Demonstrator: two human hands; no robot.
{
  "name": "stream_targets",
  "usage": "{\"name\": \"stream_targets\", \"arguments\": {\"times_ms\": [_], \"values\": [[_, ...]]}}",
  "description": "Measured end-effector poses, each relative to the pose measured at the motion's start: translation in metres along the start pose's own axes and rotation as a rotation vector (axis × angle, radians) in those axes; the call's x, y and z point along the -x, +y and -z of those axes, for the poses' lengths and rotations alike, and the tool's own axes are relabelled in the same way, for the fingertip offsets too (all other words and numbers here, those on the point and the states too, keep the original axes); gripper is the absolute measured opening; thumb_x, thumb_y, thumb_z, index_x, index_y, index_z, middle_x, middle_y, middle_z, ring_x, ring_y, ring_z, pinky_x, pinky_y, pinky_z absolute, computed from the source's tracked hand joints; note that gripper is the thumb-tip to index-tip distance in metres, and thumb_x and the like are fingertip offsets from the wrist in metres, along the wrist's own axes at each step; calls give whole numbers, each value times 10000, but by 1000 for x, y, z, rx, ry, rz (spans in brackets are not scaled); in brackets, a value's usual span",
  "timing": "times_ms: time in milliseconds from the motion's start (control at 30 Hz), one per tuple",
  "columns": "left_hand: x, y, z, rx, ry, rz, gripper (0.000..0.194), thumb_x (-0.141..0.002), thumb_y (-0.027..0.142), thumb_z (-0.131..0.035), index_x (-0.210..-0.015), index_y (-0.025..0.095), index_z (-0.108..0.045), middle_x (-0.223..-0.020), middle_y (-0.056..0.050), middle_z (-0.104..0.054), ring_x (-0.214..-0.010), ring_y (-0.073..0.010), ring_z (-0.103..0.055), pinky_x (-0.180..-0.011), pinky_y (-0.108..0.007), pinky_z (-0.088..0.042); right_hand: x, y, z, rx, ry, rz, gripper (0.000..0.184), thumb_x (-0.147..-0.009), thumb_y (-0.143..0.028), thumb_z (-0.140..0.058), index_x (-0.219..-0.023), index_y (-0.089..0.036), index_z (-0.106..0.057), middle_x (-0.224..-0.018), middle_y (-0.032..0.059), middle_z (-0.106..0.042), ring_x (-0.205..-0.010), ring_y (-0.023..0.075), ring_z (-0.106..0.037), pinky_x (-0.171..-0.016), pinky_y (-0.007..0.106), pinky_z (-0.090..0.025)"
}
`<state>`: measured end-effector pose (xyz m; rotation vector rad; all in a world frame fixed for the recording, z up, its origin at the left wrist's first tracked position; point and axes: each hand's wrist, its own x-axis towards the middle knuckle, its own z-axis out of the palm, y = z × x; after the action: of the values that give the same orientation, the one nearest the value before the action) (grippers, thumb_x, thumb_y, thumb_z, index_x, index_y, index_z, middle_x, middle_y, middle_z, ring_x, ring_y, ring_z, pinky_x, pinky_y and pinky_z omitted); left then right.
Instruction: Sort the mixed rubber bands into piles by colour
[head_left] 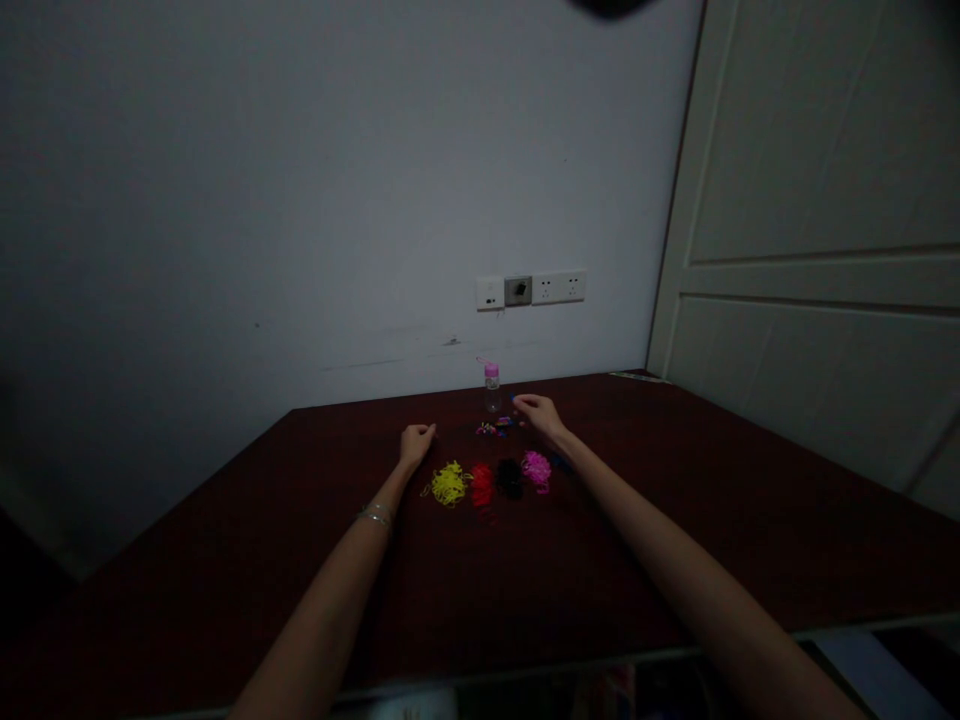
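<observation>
My left hand (417,443) rests on the dark red table, its fingers curled in, with nothing visible in them. It is beyond a pile of yellow rubber bands (448,484). My right hand (537,412) pinches its fingertips together above the table; a speck of blue shows there, too small to name. Below its fingers lies a scatter of small mixed-colour pieces (495,428). Red bands (481,485), black bands (509,479) and pink bands (536,470) lie in a row beside the yellow ones. A blue bit (559,462) is partly hidden by my right forearm.
A clear bottle with a pink lid (492,388) stands upright near the wall, behind the small pieces. Wall sockets (559,287) sit above the tabletop (247,560). A pale panelled door (810,280) borders the right side.
</observation>
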<state>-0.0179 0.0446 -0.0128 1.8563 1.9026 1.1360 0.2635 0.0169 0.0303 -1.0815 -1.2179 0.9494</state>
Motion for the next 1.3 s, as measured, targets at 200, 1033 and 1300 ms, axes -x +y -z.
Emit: {"name": "stream_targets", "arguments": {"times_ms": [200, 1033, 1300], "values": [[2, 3, 2, -31, 14, -29, 355, -784, 375, -468, -654, 131, -690, -602, -46, -640, -618, -160, -573, -556, -223, -338, 13, -15, -5, -72, -37, 11, 208, -688, -331, -659, -792, -151, -639, -678, 31, -643, -607, 120, -588, -448, 176, -459], [5, 11, 5, -112, -86, -3, 319, -769, 399, -503, -682, 161, -698, -715, -66, -680, -697, -172, -607, -588, -213, -374, 45, 15, 124, 939, -388, 314, 147, -783, -212, -495, -817, -166, -631, -919, 76, -591, -829, 165, -553, -770, 281, -430], [2, 31, 4, -105, -208, -53, 193, -696, 291, -607, -759, 147, -719, -803, -71, -698, -741, -164, -613, -629, -208, -420, 48, 10, 129, 906, -346, 311, 189, -788, -250, -500, -863, -162, -650, -943, 85, -620, -876, 187, -570, -813, 301, -427]]}}
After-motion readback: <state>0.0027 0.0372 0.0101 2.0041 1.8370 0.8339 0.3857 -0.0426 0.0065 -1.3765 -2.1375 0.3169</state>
